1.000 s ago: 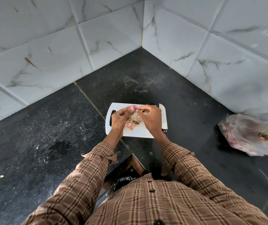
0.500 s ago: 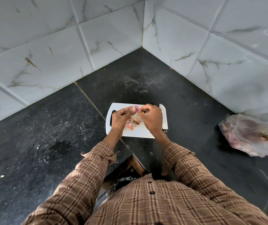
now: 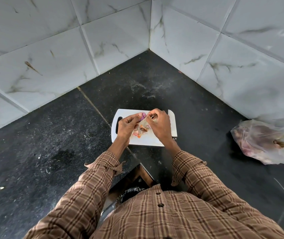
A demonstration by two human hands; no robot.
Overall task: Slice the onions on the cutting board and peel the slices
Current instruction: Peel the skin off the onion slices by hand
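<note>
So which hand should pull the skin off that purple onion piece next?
Probably the right hand: its fingertips already pinch at the papery skin beside the small purple onion piece, which the left hand grips and steadies above the white plastic cutting board.

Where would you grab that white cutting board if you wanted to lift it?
Take the cutting board by the dark slot handle at its left end, coming in from the left. That cut-out is made for fingers, and the left hand, the right hand and the onion peels crowd the middle.

Marble-tiled walls (image 3: 51,54), black counter (image 3: 34,135).
</note>
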